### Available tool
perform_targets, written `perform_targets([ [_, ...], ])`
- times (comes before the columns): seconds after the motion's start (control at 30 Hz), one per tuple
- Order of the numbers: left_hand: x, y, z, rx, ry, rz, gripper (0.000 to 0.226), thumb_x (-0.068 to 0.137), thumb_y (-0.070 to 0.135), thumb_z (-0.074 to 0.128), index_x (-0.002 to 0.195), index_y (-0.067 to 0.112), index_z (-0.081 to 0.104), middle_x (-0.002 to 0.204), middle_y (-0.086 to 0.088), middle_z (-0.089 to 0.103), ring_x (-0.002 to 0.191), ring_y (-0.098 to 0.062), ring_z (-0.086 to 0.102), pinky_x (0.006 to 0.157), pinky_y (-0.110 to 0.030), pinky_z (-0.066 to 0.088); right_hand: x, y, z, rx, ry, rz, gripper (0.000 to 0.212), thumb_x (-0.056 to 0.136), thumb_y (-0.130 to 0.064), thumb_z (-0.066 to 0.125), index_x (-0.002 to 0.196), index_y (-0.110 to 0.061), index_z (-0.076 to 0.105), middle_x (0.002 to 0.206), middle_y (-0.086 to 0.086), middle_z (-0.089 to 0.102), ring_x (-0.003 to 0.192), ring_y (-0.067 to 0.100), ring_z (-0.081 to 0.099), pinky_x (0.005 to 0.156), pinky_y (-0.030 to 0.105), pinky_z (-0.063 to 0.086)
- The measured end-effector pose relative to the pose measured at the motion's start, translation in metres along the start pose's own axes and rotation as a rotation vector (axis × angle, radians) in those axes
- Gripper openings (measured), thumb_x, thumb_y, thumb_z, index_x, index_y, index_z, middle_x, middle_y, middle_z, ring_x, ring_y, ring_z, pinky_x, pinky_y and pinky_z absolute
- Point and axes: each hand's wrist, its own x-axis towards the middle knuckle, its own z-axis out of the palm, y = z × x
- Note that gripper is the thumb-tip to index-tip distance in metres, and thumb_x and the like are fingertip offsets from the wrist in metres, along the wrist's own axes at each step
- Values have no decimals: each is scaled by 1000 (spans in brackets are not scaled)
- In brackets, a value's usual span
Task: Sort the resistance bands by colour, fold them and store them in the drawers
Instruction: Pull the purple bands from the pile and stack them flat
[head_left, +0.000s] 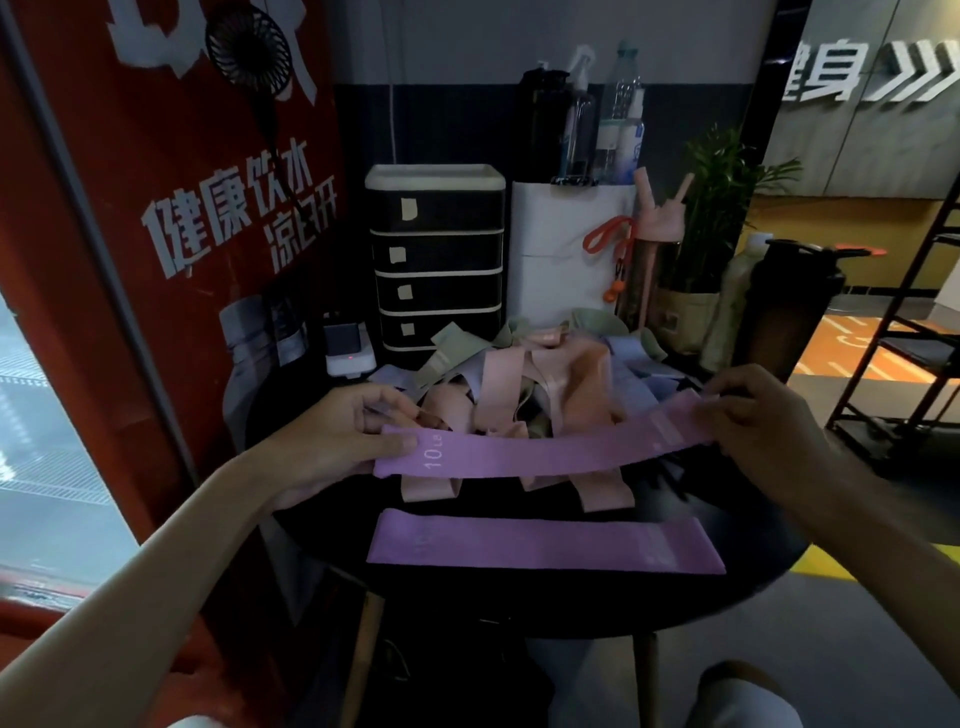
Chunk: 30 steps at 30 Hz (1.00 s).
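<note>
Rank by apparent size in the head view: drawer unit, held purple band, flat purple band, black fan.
1. drawer unit
2. held purple band and flat purple band, alike
3. black fan

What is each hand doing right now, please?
Left hand: closed, pinching the left end of the upper purple band.
Right hand: closed, holding that band's right end.

L hand (332, 441) & R hand (763, 415) pinch ends of a purple band (540, 449) marked "10 LB", stretched flat above the worktop (753, 577); 2nd purple band (545, 543) lies flat nearer; mixed pile of bands (524, 384) behind; black drawer unit (436, 260) at back, drawers closed.
</note>
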Motion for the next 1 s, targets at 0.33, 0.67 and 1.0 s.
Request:
perform_targets([
  [0.33,-31,-41,18,237,339,92,28,78,2,81,78,22,61,71,-11,67,63,-13,62,65,-31,49,-64,39,8,-69,-41,-98,27,86,3,65,82,-23,59,69,14,60,62,13,53,52,12,36],
  [0.67,-41,-51,34,328,390,129,37,79,-1,77,81,32,61,67,9,65,59,-6,57,67,-30,47,-78,58,14,-86,-31,-56,22,87,-3,66,88,-23,58,72,4,63,72,11,58,57,18,42],
  [1.0,-41,-58,39,359,469,185,43,81,5,78,90,44,62,83,12,67,70,-7,65,68,-21,51,-79,65,16,-106,-11,-92,17,87,-3,66,95,-16,58,71,4,62,74,11,60,59,14,45],
])
